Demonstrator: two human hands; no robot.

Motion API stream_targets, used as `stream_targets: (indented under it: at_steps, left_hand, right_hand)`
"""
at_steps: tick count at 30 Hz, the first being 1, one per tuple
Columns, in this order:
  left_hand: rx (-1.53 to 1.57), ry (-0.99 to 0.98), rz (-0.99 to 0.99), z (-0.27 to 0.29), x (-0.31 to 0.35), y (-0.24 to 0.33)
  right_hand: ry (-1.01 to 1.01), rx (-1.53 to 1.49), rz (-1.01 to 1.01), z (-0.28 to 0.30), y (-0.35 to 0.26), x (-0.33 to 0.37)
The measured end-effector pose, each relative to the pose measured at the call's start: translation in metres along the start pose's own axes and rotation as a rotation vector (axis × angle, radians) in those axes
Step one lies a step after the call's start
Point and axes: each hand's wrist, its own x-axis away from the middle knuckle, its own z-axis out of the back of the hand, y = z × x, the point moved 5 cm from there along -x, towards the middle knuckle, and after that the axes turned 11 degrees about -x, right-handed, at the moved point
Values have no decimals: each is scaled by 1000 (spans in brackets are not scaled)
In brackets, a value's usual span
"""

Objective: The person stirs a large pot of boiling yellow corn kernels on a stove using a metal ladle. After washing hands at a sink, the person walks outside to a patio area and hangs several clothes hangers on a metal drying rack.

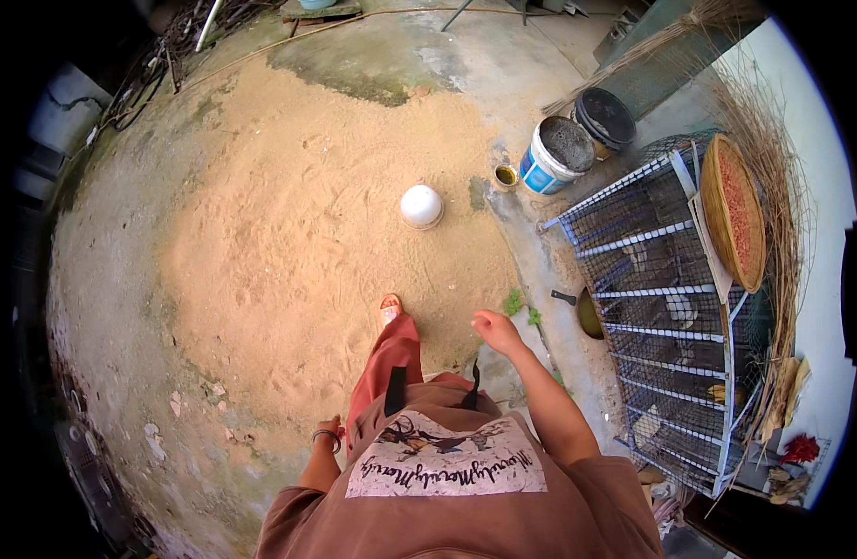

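My right hand [495, 332] hangs in front of me on the right, over the edge of the sandy patch. Its fingers look curled in, and nothing shows in them. At my left side, my left hand [329, 432] is beside my reddish trouser leg, with a dark bracelet on the wrist. Most of its fingers are too small or hidden to read. Ahead of my foot, a white dome-shaped container [422, 205] stands on the pale sand [288, 214]; neither hand touches it.
Right of the sand are a white-and-blue bucket [547, 166], a black bucket [607, 116] and a small cup [506, 175]. A barred, netted cage [666, 312] lines the right side, with a woven basket [718, 200] of reddish bits leaning on it. Branches [158, 70] lie far left.
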Motion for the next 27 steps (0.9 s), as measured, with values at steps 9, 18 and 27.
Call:
stream_targets:
  at_steps: [9,18,27]
  left_hand:
    - [-103,162,-713,77,10,755]
    - [-661,71,-793,-74,53,1062]
    - [-262,84,-403,-81,63,1207]
  right_hand:
    - [413,-497,-915,150,177,29]
    - [108,-430,-895,355,48,-276]
    - [421,-629,-1,726,-257,-742]
